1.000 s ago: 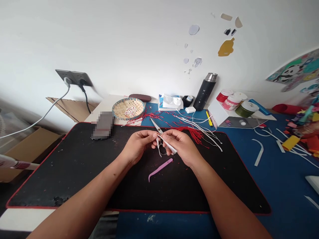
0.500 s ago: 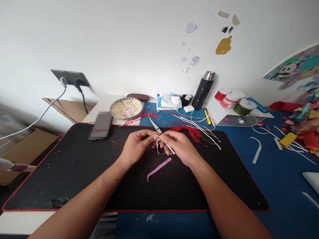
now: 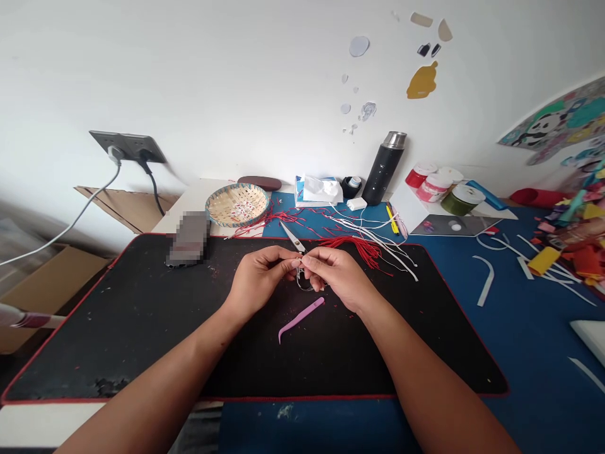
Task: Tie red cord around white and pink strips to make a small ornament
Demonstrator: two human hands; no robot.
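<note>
Blue table (image 3: 354,429) and black mat (image 3: 359,353) are fronting a white wall (image 3: 236,75). Over the mat's twelve-o'clock side, the left hand (image 3: 259,276) and right hand (image 3: 338,273) are pinching a white strip (image 3: 298,273), scissors (image 3: 292,238) lying beyond, tweezers (image 3: 305,314) toward six. The strip's right-hand tail, protruding earlier, is now hiding, suggesting finer work.

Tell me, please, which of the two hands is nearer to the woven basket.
Left: the left hand is on the person's side of the woven basket, slightly to its right; the right hand is farther right, also on that side.
</note>
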